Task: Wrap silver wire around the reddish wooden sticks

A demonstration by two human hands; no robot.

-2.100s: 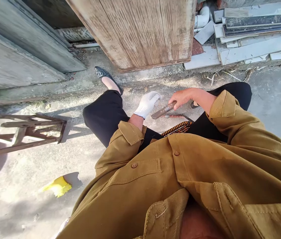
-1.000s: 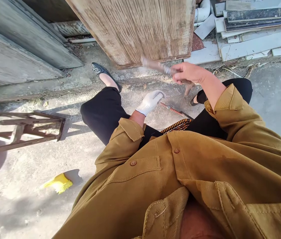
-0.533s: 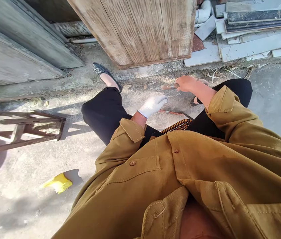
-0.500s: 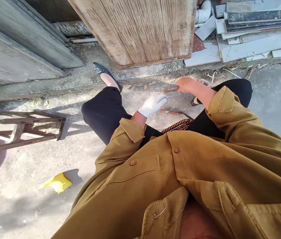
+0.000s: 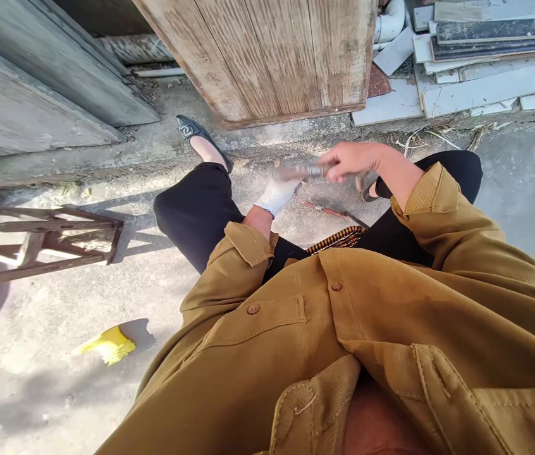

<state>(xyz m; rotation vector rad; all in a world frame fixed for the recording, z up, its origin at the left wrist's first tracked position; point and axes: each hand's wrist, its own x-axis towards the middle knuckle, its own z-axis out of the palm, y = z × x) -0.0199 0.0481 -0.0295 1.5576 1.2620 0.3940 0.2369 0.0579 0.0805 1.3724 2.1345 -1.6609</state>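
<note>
My right hand (image 5: pixel 351 159), bare, is closed around a wooden-handled tool (image 5: pixel 312 171) held sideways between my knees. Wire or a banded ring seems to wrap the handle; motion blurs it, and the kind of tool is unclear. Its left end passes over my left hand (image 5: pixel 277 194), which wears a white knitted glove. Those gloved fingers look curled but are partly covered by the handle, so what they hold cannot be made out. Below them on the concrete lies another tool with a reddish-brown handle (image 5: pixel 322 208) and a dark metal end.
Beneath me shows a black-and-orange woven seat (image 5: pixel 336 240). Ahead stands a weathered wooden door panel (image 5: pixel 277 57), with stacked boards and tiles (image 5: pixel 485 91) at its right. A wooden stool frame (image 5: pixel 44 243) lies at left, near a yellow object (image 5: pixel 110 344) on the ground.
My right hand has moved slightly left and turned, bringing the wooden-handled tool over my gloved left hand. That left hand has shifted a little left and down.
</note>
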